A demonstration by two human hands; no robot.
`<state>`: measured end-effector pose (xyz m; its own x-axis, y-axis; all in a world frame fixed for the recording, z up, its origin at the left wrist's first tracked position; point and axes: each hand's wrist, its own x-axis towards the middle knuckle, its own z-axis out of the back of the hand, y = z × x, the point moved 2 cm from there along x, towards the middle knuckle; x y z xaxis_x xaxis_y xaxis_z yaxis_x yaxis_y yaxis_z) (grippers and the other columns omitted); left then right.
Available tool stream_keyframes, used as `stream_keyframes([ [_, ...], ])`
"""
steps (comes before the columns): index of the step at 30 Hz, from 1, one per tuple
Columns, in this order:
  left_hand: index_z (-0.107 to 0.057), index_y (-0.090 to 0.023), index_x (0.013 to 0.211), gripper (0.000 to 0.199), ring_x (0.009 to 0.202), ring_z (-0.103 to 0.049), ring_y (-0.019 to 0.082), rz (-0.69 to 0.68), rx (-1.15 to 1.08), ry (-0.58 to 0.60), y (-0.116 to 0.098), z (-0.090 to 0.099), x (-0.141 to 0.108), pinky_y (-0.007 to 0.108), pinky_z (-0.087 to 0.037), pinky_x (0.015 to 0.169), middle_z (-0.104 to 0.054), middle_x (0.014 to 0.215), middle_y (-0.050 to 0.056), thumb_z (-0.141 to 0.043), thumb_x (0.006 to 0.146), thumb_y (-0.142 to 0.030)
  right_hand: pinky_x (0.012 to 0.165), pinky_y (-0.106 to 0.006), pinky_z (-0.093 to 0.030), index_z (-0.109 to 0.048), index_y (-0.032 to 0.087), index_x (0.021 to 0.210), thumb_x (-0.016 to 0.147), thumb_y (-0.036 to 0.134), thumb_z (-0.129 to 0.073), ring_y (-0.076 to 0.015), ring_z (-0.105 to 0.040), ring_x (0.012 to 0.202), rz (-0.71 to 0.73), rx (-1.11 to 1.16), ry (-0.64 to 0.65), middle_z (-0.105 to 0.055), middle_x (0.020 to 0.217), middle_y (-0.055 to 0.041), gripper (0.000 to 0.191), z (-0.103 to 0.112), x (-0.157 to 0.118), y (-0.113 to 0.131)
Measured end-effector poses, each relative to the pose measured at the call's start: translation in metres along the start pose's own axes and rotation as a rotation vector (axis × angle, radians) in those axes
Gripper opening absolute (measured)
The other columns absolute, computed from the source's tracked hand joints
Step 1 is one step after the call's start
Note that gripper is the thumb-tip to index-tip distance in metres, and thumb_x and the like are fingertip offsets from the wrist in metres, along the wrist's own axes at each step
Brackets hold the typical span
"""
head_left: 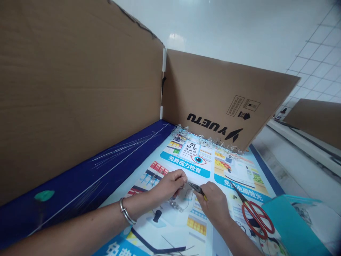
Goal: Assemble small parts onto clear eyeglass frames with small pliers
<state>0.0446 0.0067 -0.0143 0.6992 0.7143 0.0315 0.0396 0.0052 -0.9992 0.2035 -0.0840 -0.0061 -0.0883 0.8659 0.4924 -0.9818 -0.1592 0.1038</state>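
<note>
My left hand (172,182), with a silver bangle on its wrist, pinches a thin wire strung with clear beads (176,205). The beads hang just below my fingers, and a loop of the wire curves out to the right. In my right hand (215,202) is a pair of pliers (196,187), with dark jaws and a bit of yellow on the handle. The jaws point left and reach almost to my left fingertips. Whether they grip the wire is too small to tell.
Red-handled scissors (257,217) lie right of my right hand, beside a teal box (295,225). Wire pieces (181,249) lie at the front. Several beaded wire pieces (210,140) line the back, below a cardboard panel (213,89). Another cardboard panel (80,89) stands on the left.
</note>
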Motion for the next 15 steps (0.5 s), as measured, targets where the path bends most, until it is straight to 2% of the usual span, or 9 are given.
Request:
stream_keyframes([
  [8, -0.046, -0.017, 0.073, 0.026, 0.04, -0.038, 0.005, -0.02, 0.035, -0.011, 0.0023, 0.0004, -0.0005, 0.015, -0.029, 0.037, -0.041, 0.052, -0.006, -0.043, 0.082, -0.041, 0.061, -0.026, -0.031, -0.05, 0.017, 0.065, 0.084, 0.04, -0.044, -0.0146, -0.043, 0.066, 0.049, -0.062, 0.029, -0.048, 0.066, -0.0031, 0.03, 0.0029, -0.0004, 0.0047],
  [15, -0.047, -0.016, 0.073, 0.026, 0.041, -0.039, 0.005, -0.019, 0.031, -0.048, 0.0008, 0.0007, 0.0013, 0.014, -0.029, 0.037, -0.043, 0.054, -0.006, -0.043, 0.082, -0.04, 0.061, -0.024, -0.032, -0.049, 0.018, 0.069, 0.085, 0.042, -0.042, -0.0139, -0.045, 0.067, -0.055, 0.059, 0.052, -0.049, 0.067, -0.0025, 0.03, -0.0016, -0.0015, -0.0001],
])
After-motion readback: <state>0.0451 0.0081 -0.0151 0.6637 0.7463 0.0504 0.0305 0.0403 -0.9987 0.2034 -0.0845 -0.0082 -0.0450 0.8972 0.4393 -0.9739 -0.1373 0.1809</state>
